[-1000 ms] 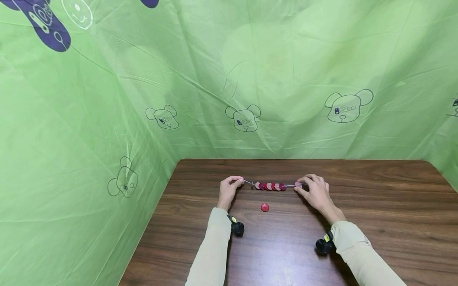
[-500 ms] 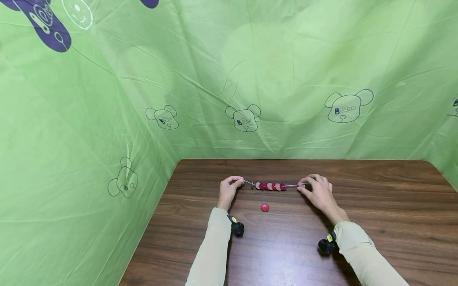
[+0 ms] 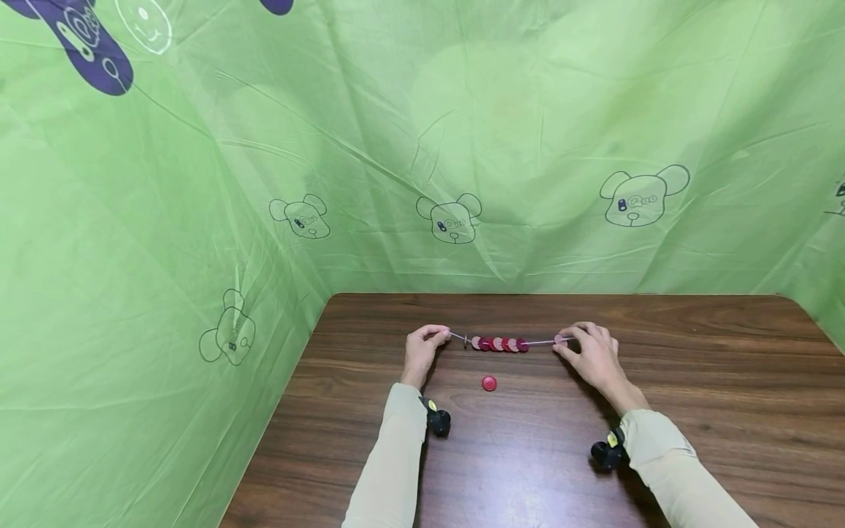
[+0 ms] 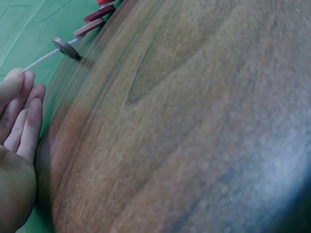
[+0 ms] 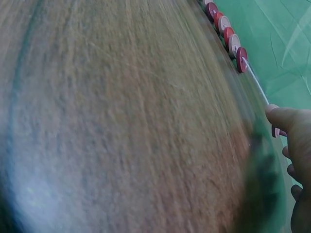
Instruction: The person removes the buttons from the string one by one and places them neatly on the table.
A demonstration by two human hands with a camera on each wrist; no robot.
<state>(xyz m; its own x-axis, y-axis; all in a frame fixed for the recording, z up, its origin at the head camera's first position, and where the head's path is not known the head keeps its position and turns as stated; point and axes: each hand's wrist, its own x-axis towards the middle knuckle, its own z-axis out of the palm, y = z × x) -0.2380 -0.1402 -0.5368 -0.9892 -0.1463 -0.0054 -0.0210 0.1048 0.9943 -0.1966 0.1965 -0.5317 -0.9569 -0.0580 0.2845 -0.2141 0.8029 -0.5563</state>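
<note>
Both hands are busy, well apart, along one cord [image 3: 541, 342] stretched across the lower middle of the head view. Furthest left, my left hand [image 3: 421, 356] pinches the cord between thumb and finger; a light, steady hold there should serve best as an anchor. Just right of it a dark button [image 3: 465, 342] sits on the cord, slightly apart from the row of buttons [image 3: 499, 344], pinks and reds standing close together. Below that row a loose red button [image 3: 489, 383] lies on the bench [image 3: 317, 411], touched by neither hand. Furthest right, my right hand [image 3: 594, 359] pinches a pink button [image 3: 560, 340]; my thumb hides whether the cord runs through its hole, so I cannot tell. I judge the step to be working that button on the cord: I want the line taut but not yanked, the button square to it, and any slide leftward slow, lest it snag.
</note>
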